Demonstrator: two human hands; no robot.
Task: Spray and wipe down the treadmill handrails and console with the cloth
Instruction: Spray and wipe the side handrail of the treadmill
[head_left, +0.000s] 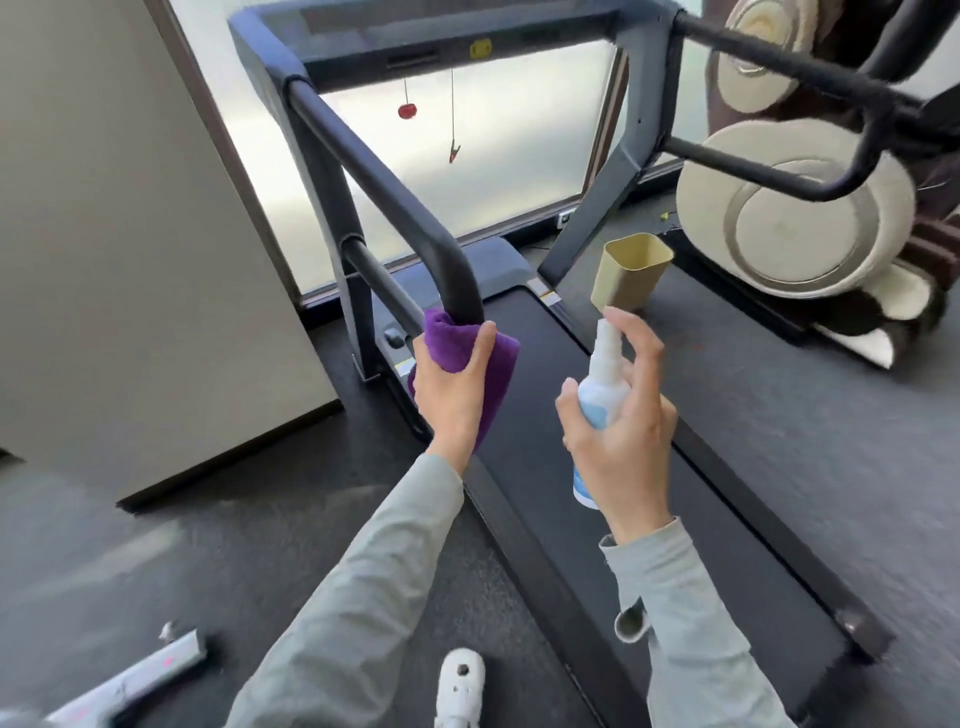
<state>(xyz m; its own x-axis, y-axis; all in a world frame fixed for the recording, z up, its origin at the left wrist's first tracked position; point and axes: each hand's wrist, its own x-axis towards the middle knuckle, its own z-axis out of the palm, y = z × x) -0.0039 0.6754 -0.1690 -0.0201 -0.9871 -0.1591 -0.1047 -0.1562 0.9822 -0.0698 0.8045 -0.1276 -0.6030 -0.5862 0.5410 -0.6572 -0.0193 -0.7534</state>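
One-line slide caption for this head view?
Left hand presses a purple cloth against the treadmill's left handrail while the right hand holds a spray bottle, finger on its nozzle.

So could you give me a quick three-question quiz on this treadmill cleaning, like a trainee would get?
1. True or false: the left hand holds the purple cloth against the end of the left handrail.
2. What does the right hand grip? A) spray bottle B) brush C) phone
3. Fill in: the tan bin stands on the ____ beside the treadmill belt.

Key:
1. True.
2. A, the spray bottle, a finger on its nozzle.
3. Floor.
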